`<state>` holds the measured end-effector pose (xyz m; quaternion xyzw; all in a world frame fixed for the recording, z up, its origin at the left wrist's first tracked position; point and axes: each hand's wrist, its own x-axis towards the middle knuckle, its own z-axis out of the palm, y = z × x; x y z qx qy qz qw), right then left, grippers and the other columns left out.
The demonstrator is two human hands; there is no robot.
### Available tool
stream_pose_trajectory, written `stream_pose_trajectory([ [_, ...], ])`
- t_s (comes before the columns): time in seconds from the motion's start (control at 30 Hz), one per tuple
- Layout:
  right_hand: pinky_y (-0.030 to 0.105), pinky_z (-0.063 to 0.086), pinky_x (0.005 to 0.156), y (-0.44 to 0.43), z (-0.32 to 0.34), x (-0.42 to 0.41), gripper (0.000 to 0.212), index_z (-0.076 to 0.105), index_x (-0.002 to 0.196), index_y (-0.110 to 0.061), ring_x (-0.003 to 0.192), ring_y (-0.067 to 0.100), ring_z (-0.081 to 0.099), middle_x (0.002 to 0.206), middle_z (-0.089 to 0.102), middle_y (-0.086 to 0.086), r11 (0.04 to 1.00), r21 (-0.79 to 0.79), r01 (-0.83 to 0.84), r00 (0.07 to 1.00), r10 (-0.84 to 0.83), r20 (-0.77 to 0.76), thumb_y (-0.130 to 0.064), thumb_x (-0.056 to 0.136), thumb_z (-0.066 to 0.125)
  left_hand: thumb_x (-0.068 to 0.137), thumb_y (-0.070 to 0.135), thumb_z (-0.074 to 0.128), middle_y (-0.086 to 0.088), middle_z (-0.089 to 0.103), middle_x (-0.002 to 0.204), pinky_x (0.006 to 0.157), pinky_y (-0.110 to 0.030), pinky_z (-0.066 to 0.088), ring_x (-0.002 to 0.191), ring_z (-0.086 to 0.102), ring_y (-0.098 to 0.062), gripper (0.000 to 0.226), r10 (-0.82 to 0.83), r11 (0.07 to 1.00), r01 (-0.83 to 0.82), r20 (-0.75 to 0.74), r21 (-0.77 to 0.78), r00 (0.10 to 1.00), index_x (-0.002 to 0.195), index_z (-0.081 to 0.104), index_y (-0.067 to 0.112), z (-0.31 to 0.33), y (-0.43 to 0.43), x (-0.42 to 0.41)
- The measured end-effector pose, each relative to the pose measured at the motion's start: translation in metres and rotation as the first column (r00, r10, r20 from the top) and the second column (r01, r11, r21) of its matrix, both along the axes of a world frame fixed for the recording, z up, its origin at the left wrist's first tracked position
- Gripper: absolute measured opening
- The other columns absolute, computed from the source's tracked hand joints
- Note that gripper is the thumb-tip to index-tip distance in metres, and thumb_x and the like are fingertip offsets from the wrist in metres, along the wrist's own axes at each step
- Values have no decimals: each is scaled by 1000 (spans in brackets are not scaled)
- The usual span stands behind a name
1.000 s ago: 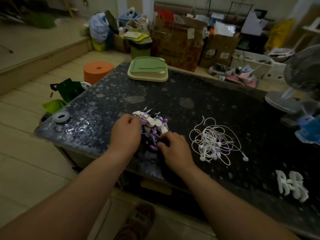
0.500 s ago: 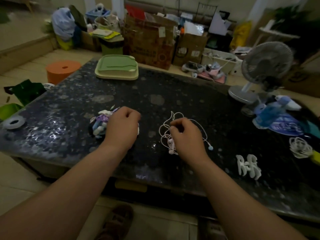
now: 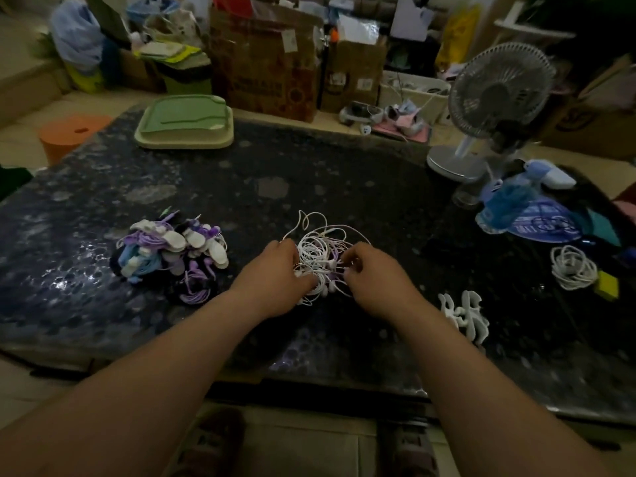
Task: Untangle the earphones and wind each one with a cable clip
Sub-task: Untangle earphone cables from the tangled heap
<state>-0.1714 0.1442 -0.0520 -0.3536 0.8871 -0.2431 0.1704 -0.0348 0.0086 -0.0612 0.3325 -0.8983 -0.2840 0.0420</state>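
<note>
Earphones (image 3: 321, 259) lie in one white knot near the middle of the front edge of the table (image 3: 309, 173). Left hand (image 3: 272, 280) and right hand (image 3: 375, 282) curl their fingers into it and pinch wires. A wound pile (image 3: 172, 256) by the left edge looks done. This knot is not. White clips (image 3: 464, 318) wait front right.

Light is dim and the exposure low throughout. The dark speckled desk (image 3: 309, 187) swallows most of it, showing only pale glints at the left of the frame and a faint sheen near its lower-centre edge. The floor (image 3: 20, 74) at upper left is the brightest zone. The white tangled earphones (image 3: 320, 256) stand out at centre. The left hand (image 3: 272, 280) and right hand (image 3: 375, 284) look soft, fingertips smeared. Wide-angle distortion bows the desk edges and tilts the fan (image 3: 499, 87) at upper right; the corners are blurry.
</note>
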Motion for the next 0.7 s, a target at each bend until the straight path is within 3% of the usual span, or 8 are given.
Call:
stream_pose_trajectory([
  [0.1,34,52,82,-4,-3,-2,44,57,138,-33,101,23,67,118,69,2,999,-4,-52,999,52,-9,-16,97,57,89,48,73,2,49,110,85,-41,53,94,59,-23,33,-6,1000,6,6,-15,1000,100,51,25,-4,-1,-5],
  [0.27,39,55,90,-6,-4,2,39,58,134,-28,107,20,65,122,65,0,994,-8,-110,994,110,-6,-24,95,61,93,31,70,7,56,92,80,-42,55,86,62,-19,15,-15,1000,13,-84,-23,996,85,59,25,-3,1,-7],
  [0.4,41,54,100,-3,0,9,56,54,139,-34,120,17,58,131,52,-3,976,-120,-184,983,185,-5,-21,87,69,95,22,65,8,64,88,76,-43,55,82,62,-13,9,-76,997,77,-193,-5,978,87,61,24,2,8,-5],
  [0.5,38,56,95,-4,0,10,39,64,127,-33,106,14,64,120,56,-7,967,-145,-208,975,216,42,-24,89,70,98,23,66,10,66,85,73,-35,53,80,62,-7,13,-119,989,139,-275,56,954,88,62,30,9,13,-3],
  [0.6,36,58,84,-3,1,7,15,68,102,-26,91,13,66,104,66,-6,981,-166,-99,994,105,27,-19,89,69,99,21,66,7,69,82,64,-24,49,68,61,-3,9,-121,968,178,-291,175,949,93,66,27,15,19,-2],
  [0.7,27,53,70,5,0,2,14,67,95,-26,82,9,65,93,68,-8,984,-178,-31,997,44,68,-15,89,71,95,13,61,5,69,84,57,-23,43,60,56,0,14,-68,961,127,-233,247,970,99,66,25,12,15,0],
])
